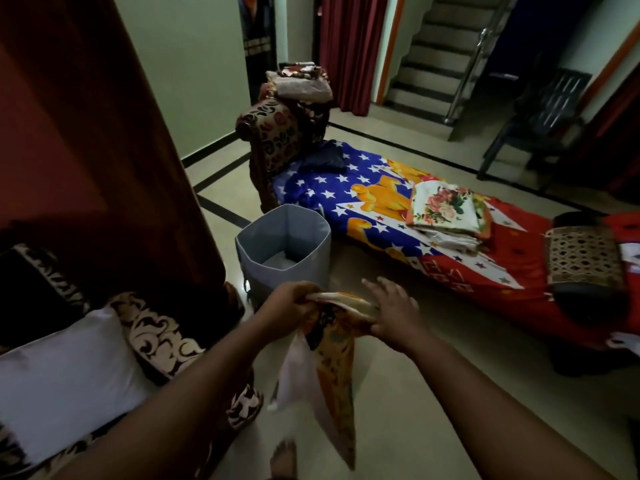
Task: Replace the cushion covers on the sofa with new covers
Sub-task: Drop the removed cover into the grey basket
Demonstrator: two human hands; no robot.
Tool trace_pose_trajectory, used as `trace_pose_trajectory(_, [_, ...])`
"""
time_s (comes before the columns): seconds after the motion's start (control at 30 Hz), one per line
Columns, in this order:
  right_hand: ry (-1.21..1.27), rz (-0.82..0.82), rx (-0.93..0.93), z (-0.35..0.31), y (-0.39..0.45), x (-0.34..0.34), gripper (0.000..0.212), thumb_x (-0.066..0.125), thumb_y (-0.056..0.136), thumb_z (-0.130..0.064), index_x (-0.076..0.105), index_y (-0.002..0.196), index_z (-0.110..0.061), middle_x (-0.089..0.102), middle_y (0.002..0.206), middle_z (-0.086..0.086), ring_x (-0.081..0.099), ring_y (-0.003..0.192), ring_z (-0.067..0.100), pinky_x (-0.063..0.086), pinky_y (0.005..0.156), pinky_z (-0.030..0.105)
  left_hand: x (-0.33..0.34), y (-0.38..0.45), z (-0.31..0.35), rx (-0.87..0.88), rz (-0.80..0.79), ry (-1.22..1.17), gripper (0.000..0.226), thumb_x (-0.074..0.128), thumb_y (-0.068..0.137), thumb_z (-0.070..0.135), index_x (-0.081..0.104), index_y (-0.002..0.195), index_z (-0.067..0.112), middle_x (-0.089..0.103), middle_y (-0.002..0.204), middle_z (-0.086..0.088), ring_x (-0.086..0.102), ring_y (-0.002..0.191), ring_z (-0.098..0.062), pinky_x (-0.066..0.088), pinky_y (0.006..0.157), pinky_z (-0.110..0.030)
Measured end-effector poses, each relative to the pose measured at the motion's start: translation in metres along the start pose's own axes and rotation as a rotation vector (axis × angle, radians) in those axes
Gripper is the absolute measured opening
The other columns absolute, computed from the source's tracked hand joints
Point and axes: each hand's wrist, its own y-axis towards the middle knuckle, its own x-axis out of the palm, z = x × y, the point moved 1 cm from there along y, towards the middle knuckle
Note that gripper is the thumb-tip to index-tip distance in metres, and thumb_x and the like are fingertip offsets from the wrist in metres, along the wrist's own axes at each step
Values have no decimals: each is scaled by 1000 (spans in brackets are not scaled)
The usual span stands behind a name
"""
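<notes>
An orange patterned cushion cover with a white inner side hangs in front of me over the floor. My left hand grips its top edge. At the other end of that edge my right hand pinches the cloth with the thumb, the fingers spread above it. A bare white cushion lies on the brown-and-cream patterned sofa at lower left. A folded stack of floral covers rests on the low bed at the right.
A grey fabric bin stands open on the floor just beyond my hands. The low bed has a star-print sheet, with folded cloths piled on its patterned end. Stairs and a dark chair are further back.
</notes>
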Motion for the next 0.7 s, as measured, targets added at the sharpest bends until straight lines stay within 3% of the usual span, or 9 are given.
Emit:
trace_pose_trajectory(0.07, [-67,-41,-15,6,21,-15,29,65,90,-35,60,117,-42,61,127,-6,54,125,21,47,101,49,-20,28,-9,19,2,45,24,67,92,11,73,105,30,72,91,12,67,82,2,47,67,-16])
trace_pose_trajectory(0.13, [-12,20,22,5,38,-31,5,58,94,-33,62,95,-35,66,98,-10,64,94,15,55,83,45,-38,50,-19,12,11,253,19,66,95,23,72,111,32,70,96,12,64,82,-2,39,62,-14])
trace_pose_trajectory(0.2, [-4,88,16,0,54,-46,10,56,96,-35,58,87,-36,62,86,-11,60,80,9,57,73,43,-56,66,-28,55,81,486,20,66,95,33,72,115,34,71,98,9,67,87,-10,33,61,-15])
trace_pose_trajectory(0.3, [96,210,-13,-16,81,-62,7,56,97,-36,60,91,-36,62,85,-14,59,79,5,56,68,37,-77,90,-42,149,254,484,24,75,88,27,76,112,28,76,100,4,71,90,-17,42,71,-23])
trace_pose_trajectory(0.43, [93,118,13,-26,124,-73,6,58,97,-32,64,96,-34,64,89,-12,60,83,8,57,71,39,-88,123,-55,95,207,525,19,72,89,25,77,107,30,76,94,6,69,85,-11,42,76,-26])
trace_pose_trajectory(0.53, [512,241,22,-18,161,-78,14,60,97,-18,67,97,-29,68,89,-10,66,85,10,59,70,36,-97,153,-64,-49,225,187,16,73,90,18,75,103,26,71,88,13,69,86,-8,50,73,-22])
trace_pose_trajectory(0.6, [918,278,20,-14,185,-89,14,62,98,-14,69,102,-25,71,95,-4,70,93,18,58,70,30,-106,174,-63,-106,199,-184,14,69,93,10,73,100,22,73,89,7,72,92,-17,60,76,-32])
trace_pose_trajectory(0.67, [1254,256,11,-9,207,-100,14,67,94,-27,69,107,-24,75,102,-1,71,100,23,59,72,31,-115,192,-49,-107,204,-465,13,65,97,11,71,107,15,74,100,-5,72,102,-28,61,80,-39])
trace_pose_trajectory(0.7, [1407,242,-20,-3,222,-106,27,71,88,-38,69,111,-23,75,106,1,72,102,24,61,75,37,-119,205,-40,-99,221,-558,15,63,99,16,70,112,15,74,107,-8,70,107,-30,61,82,-42])
